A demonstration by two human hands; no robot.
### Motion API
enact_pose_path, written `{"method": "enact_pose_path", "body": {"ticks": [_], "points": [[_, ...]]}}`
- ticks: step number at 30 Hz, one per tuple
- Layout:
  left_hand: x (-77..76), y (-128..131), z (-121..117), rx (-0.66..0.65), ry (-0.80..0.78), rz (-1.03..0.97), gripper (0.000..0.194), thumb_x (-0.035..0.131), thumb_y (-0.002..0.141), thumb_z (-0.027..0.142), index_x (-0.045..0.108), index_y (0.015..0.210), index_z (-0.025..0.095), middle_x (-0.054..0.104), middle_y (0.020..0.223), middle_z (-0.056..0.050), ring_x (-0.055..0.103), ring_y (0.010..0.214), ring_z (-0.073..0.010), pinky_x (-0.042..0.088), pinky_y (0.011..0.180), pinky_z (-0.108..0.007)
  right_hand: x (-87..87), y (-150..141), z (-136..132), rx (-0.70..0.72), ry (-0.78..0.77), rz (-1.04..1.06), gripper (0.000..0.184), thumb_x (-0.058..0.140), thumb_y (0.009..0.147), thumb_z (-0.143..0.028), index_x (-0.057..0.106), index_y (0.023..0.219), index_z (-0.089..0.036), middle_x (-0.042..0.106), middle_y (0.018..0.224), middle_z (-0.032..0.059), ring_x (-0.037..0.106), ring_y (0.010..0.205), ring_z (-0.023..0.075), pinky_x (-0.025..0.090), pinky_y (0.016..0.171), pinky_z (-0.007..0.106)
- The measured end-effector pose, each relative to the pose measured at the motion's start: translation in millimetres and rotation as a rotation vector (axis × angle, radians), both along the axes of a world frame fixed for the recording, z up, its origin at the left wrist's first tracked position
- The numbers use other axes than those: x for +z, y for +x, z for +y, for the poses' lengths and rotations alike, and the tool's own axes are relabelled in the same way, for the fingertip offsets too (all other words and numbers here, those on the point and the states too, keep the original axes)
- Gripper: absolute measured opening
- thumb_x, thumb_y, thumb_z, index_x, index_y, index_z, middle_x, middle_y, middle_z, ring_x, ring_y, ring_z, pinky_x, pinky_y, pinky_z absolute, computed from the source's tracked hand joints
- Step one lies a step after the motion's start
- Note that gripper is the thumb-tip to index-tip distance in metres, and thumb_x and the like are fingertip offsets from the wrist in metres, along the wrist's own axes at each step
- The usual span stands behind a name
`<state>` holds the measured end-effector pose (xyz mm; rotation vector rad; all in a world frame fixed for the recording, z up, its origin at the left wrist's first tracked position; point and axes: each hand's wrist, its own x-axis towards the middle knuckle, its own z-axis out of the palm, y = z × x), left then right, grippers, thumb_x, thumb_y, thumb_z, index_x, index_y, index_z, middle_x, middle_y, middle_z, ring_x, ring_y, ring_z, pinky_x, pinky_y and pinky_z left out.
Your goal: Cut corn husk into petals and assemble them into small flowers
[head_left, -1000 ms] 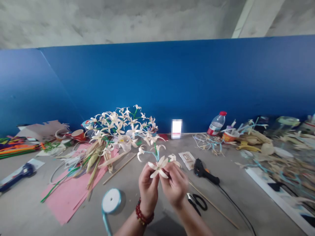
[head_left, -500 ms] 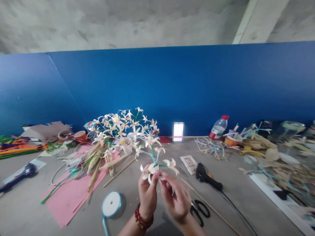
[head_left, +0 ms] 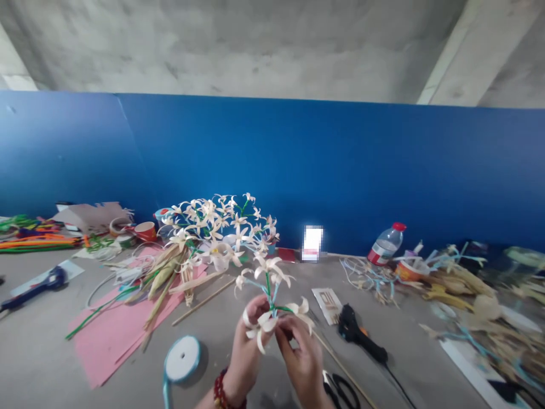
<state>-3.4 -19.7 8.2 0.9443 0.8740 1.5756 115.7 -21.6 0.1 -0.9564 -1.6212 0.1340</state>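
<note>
Spray (head_left: pixel 272 307) of white-petalled flowers is held up above the table (head_left: pixel 230 375), at the near centre, between both hands. The left hand (head_left: pixel 247 343) has its fingers closed around the stems, behind the lowest bloom. The right hand (head_left: pixel 301 349) pinches the spray just beside that bloom with thumb and forefinger (the exact strand gripped is hidden).

Caution: excess pinch force could crease or detach the lowest petals, which appear thin and lie against the fingers. Twisting one hand against the other could loosen the joint where green and pale-blue stems meet. Lifting the spray forward could snag its upper blooms on the flower cluster (head_left: pixel 213 221) behind. Lowering the right forearm could disturb the scissors (head_left: pixel 343 391) or the glue gun (head_left: pixel 361 335) (whether it is hot cannot be told). The left forearm could catch the loose tail of the ribbon reel (head_left: pixel 183 358) and unroll it.

Containers: a white cup (head_left: pixel 219 260) stands among the flowers, contents unclear. Farther left, a red paper cup (head_left: pixel 146 231) shows a pale interior. To the right, an orange-red cup (head_left: pixel 409 271) contains pale, slender items. Beside it is a red-capped bottle (head_left: pixel 385 245); its fill level cannot be read.
</note>
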Motion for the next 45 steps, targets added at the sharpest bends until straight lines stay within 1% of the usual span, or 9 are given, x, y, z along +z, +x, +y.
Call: {"method": "enact_pose_path", "body": {"ticks": [9, 15, 24, 28, 31, 34, 36, 40, 45], "points": [[-9.0, -13.5, 3.0, 0.013, 0.108, 0.213, 0.023, 0.074, 0.076, 0.039, 0.071, 0.077, 0.016, 0.069, 0.078, -0.007, 0.064, 0.076, -0.0208, 0.054, 0.074, -0.030, -12.0, -1.3, 3.5, 0.093, -0.051, 0.079, 0.010, 0.063, 0.087, -0.025, 0.071, 0.089, -0.020, 0.075, 0.077, 0.0056, 0.072, 0.065, 0.0201, 0.059, 0.059, 0.025], [1.0, -11.0, 7.0, -0.129, 0.119, 0.149, 0.025, 0.070, 0.080, 0.042, 0.072, 0.082, 0.017, 0.067, 0.079, -0.007, 0.062, 0.076, -0.0197, 0.053, 0.070, -0.029, -25.8, -7.7, 2.8, 0.261, -0.266, 0.359, 0.017, 0.062, 0.088, -0.034, 0.070, 0.082, -0.019, 0.066, 0.063, 0.0016, 0.053, 0.037, 0.0107, 0.044, 0.036, 0.020], [7.2, 6.1, 11.7, -0.237, 0.082, 0.117, 0.027, 0.064, 0.085, 0.042, 0.071, 0.084, 0.016, 0.064, 0.087, -0.008, 0.060, 0.069, -0.0157, 0.050, 0.053, -0.021, -43.4, -5.0, 6.4, 0.321, -0.408, 0.603, 0.023, 0.069, 0.083, -0.039, 0.068, 0.077, -0.017, 0.059, 0.057, -0.0004, 0.050, 0.037, 0.0093, 0.041, 0.034, 0.019], [2.6, 3.3, 12.2, -0.167, 0.108, 0.191, 0.031, 0.063, 0.086, 0.040, 0.070, 0.109, 0.020, 0.067, 0.101, -0.009, 0.063, 0.091, -0.0207, 0.055, 0.077, -0.029, -28.2, 2.4, 3.8, 0.253, -0.407, 0.600, 0.020, 0.069, 0.083, -0.036, 0.069, 0.081, -0.016, 0.062, 0.062, 0.0012, 0.054, 0.042, 0.0105, 0.048, 0.040, 0.021], [-8.1, -0.4, 16.5, -0.128, 0.160, 0.309, 0.031, 0.060, 0.087, 0.043, 0.075, 0.099, 0.018, 0.068, 0.104, -0.011, 0.063, 0.098, -0.0236, 0.052, 0.087, -0.034, -20.5, 5.8, 4.7, 0.167, -0.396, 0.651, 0.020, 0.071, 0.081, -0.035, 0.067, 0.081, -0.016, 0.063, 0.061, 0.0008, 0.056, 0.043, 0.0112, 0.049, 0.042, 0.022], [-22.6, -2.8, 21.3, -0.079, 0.088, 0.387, 0.037, 0.057, 0.088, 0.047, 0.076, 0.090, 0.015, 0.067, 0.071, -0.006, 0.061, 0.064, -0.0159, 0.053, 0.069, -0.028, -19.4, 8.9, 8.0, 0.115, -0.398, 0.686, 0.021, 0.072, 0.081, -0.036, 0.066, 0.080, -0.016, 0.062, 0.057, -0.0004, 0.057, 0.043, 0.0116, 0.050, 0.043, 0.022], [-30.5, -3.9, 23.0, -0.049, 0.018, 0.376, 0.042, 0.055, 0.090, 0.045, 0.067, 0.119, 0.017, 0.065, 0.064, -0.001, 0.054, 0.048, -0.0115, 0.052, 0.061, -0.026, -20.7, 11.4, 10.6, 0.090, -0.396, 0.698, 0.023, 0.071, 0.081, -0.037, 0.065, 0.080, -0.015, 0.064, 0.059, 0.0006, 0.057, 0.043, 0.0114, 0.049, 0.043, 0.022], [-33.9, -6.2, 21.5, -0.016, 0.214, 0.535, 0.066, 0.055, 0.090, 0.027, 0.028, 0.150, 0.026, 0.064, 0.126, -0.011, 0.060, 0.117, -0.0232, 0.042, 0.105, -0.043, -24.3, 15.0, 13.9, 0.053, -0.396, 0.684, 0.024, 0.071, 0.082, -0.038, 0.064, 0.081, -0.014, 0.066, 0.066, 0.0028, 0.057, 0.045, 0.0109, 0.049, 0.044, 0.022], [-18.7, -6.1, 13.4, 0.009, 0.360, 0.817, 0.051, 0.055, 0.090, 0.020, 0.048, 0.140, 0.031, 0.020, 0.161, -0.009, 0.018, 0.147, -0.0322, 0.022, 0.116, -0.055, -26.0, 13.2, 12.4, 0.072, -0.440, 0.603, 0.018, 0.070, 0.083, -0.033, 0.064, 0.080, -0.016, 0.063, 0.064, -0.0004, 0.056, 0.048, 0.0105, 0.049, 0.047, 0.021]]}}
